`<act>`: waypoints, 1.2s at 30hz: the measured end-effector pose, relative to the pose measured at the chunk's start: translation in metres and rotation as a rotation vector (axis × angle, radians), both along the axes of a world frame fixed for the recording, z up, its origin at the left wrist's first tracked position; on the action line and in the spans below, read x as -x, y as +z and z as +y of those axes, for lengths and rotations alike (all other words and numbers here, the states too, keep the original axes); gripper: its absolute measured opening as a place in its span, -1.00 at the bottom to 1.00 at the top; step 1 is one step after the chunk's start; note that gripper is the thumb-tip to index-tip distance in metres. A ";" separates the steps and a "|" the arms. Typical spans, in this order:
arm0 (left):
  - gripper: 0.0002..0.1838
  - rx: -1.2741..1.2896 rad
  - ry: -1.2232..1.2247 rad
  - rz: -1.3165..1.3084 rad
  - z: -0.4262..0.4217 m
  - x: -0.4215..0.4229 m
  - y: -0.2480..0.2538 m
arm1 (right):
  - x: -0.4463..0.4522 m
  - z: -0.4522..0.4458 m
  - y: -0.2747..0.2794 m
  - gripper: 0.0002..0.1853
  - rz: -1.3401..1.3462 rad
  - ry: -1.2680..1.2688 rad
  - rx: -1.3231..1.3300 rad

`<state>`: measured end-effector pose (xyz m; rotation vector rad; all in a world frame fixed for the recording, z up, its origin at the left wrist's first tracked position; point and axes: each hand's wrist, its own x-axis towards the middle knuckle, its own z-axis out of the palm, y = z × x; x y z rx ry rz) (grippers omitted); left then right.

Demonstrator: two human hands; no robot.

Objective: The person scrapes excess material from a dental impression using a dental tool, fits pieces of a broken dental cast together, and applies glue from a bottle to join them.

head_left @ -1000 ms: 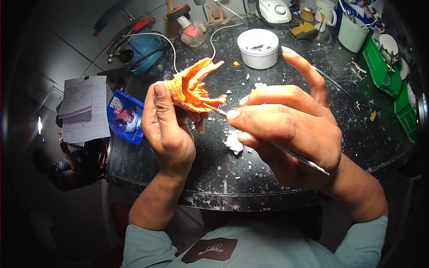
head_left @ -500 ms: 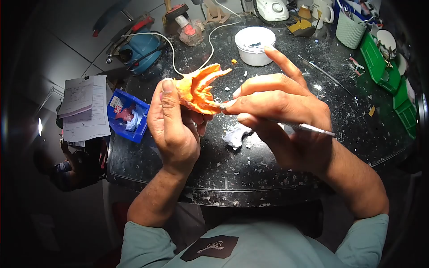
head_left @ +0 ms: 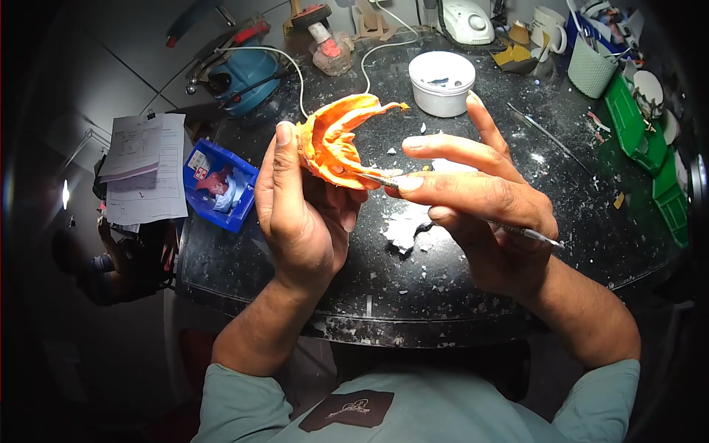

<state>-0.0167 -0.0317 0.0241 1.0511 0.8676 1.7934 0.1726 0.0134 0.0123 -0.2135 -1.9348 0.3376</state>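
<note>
My left hand [head_left: 299, 214] holds an orange, U-shaped moulded piece [head_left: 329, 136] above the dark table, its thumb against the piece's left side and its fingers underneath. Between the thumb and fingers of my right hand [head_left: 487, 192] is a thin metal tool [head_left: 528, 232]. Its tip touches the lower inner part of the orange piece. The ring and little fingers of my right hand are lifted away. Below the hands, white crumbly scraps [head_left: 402, 230] lie on the table. A round white tub [head_left: 442, 100] stands behind my right hand.
A blue tray [head_left: 244, 196] and papers [head_left: 148, 196] are at the left. Another metal tool [head_left: 550, 136] lies right of the tub. Green trays [head_left: 668, 196] and a tool cup [head_left: 591, 70] stand at the right. A person [head_left: 111, 269] is at far left.
The orange piece has turned slightly and shifted right with my left hand. The tool tip has moved along its lower arm. The whole view has shifted a little.
</note>
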 end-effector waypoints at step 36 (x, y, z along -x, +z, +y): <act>-0.60 0.138 -0.021 -0.193 0.008 -0.010 0.003 | 0.001 -0.003 -0.004 -0.74 0.157 0.186 0.275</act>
